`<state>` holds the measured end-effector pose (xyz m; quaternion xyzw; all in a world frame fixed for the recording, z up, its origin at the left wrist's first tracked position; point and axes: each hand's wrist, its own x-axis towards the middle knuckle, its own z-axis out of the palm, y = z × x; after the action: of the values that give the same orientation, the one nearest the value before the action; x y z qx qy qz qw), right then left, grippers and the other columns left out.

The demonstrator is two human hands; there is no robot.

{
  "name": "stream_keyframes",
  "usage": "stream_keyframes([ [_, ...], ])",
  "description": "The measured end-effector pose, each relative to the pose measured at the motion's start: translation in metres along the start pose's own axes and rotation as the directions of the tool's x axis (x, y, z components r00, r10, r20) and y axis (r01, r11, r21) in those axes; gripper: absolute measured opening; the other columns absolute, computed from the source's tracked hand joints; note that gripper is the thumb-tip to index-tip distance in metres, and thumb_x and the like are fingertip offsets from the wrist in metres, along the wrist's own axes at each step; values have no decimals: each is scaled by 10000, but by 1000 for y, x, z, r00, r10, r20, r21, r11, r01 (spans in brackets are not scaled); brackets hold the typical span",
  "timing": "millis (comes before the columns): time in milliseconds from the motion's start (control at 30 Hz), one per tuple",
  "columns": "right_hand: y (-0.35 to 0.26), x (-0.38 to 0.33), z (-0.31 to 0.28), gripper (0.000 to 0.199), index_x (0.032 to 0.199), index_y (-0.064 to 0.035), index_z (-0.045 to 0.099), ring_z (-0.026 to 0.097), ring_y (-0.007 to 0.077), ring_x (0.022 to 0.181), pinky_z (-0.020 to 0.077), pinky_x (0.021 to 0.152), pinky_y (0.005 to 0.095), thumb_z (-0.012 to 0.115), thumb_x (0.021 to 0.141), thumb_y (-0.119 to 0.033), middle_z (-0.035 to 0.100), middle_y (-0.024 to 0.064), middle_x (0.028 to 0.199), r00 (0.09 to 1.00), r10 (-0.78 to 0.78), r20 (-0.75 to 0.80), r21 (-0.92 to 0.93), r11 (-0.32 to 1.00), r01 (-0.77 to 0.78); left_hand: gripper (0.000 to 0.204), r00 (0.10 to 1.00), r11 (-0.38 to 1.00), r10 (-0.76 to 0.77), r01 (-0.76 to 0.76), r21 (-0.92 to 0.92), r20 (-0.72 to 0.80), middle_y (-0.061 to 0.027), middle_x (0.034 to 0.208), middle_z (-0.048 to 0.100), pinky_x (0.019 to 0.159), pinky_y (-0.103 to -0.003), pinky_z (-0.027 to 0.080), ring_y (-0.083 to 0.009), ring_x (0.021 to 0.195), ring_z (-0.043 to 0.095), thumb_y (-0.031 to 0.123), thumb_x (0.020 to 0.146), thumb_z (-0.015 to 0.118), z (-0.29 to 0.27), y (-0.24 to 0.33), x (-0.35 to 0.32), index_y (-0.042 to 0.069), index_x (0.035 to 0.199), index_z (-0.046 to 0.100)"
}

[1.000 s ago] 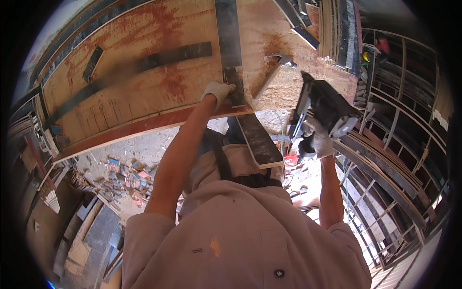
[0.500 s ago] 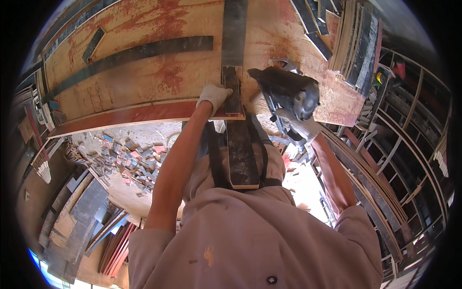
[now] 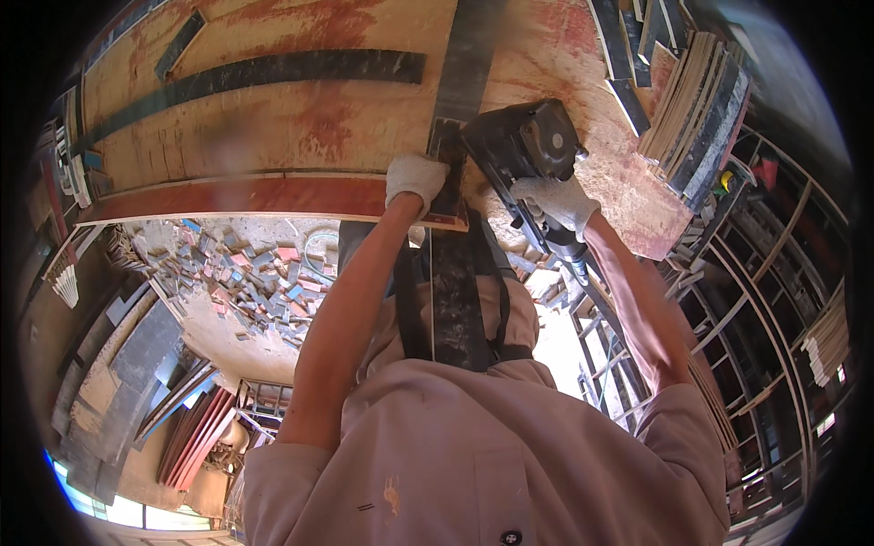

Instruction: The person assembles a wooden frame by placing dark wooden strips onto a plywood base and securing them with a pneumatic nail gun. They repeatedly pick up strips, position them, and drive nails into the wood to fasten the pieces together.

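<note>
Since one second earlier, the power saw [image 3: 523, 146] has travelled from the right of the sheet inward, and now sits beside the dark plank [image 3: 460, 118]. Nearest the viewer, the person's pale shirt fills the lower field; both forearms rise from it. Left hand [image 3: 416, 178], gloved in white, presses flat with fingers curled over the plank's near portion at the edge of the counter [image 3: 273, 196], a large stained plywood sheet with a red-brown front edge. Right hand [image 3: 557, 202], also gloved, is clenched around the saw's handle; the black saw body rests on the counter just right of the plank, touching it. The plank runs from the person's waist across the counter toward the far side. Farther left, another dark strip [image 3: 273, 73] lies crosswise. Stacked boards [image 3: 692, 100] stand at far right. Below left, rubble [image 3: 246, 273] covers the floor.
</note>
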<state>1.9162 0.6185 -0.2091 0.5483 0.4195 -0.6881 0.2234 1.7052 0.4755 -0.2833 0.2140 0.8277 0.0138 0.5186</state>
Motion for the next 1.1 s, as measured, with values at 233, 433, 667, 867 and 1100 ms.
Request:
stream_keyframes([
  [233, -27, 5, -12, 110, 802, -116, 648, 453, 104, 442, 398, 435, 285, 713, 874, -168, 485, -29, 568, 981, 183, 67, 28, 982, -185, 406, 1000, 1000, -2, 2, -17, -20, -267, 1113, 724, 928, -471, 563, -409, 1087, 698, 361, 818, 713, -4, 6, -5, 22, 1031, 786],
  [433, -40, 0, -13, 207, 707, -136, 569, 471, 112, 436, 409, 429, 285, 726, 836, -180, 509, -17, 570, 988, 118, 99, -52, 992, -113, 386, 999, 999, -30, 29, -15, -36, -265, 1088, 729, 922, -475, 566, -410, 1072, 703, 341, 820, 698, -5, 8, -8, 20, 1015, 787],
  [667, -64, -14, -8, 184, 702, -150, 551, 440, 103, 431, 389, 428, 290, 703, 804, -134, 463, -36, 554, 988, 148, 45, -70, 987, -144, 363, 997, 1000, 12, -12, -4, -72, -244, 1072, 738, 902, -476, 572, -407, 1055, 709, 345, 831, 703, -9, 13, -17, 28, 984, 792],
  [867, -54, -11, -27, 225, 656, -144, 548, 459, 100, 464, 404, 451, 285, 710, 812, -145, 474, -36, 581, 986, 155, 57, -152, 978, -144, 368, 978, 991, 63, -84, -99, -198, -228, 1070, 739, 940, -458, 547, -390, 1067, 695, 293, 850, 735, -12, 0, -40, 33, 1109, 763],
  [1100, -68, -59, -21, 181, 682, -123, 565, 435, 109, 445, 387, 437, 288, 693, 805, -89, 465, -21, 564, 970, 202, 137, -130, 974, -184, 407, 661, 620, 731, -747, -240, -168, -140, 1217, 682, 1035, -478, 514, -354, 1082, 679, 111, 790, 758, -79, -48, -206, 59, 1190, 700],
])
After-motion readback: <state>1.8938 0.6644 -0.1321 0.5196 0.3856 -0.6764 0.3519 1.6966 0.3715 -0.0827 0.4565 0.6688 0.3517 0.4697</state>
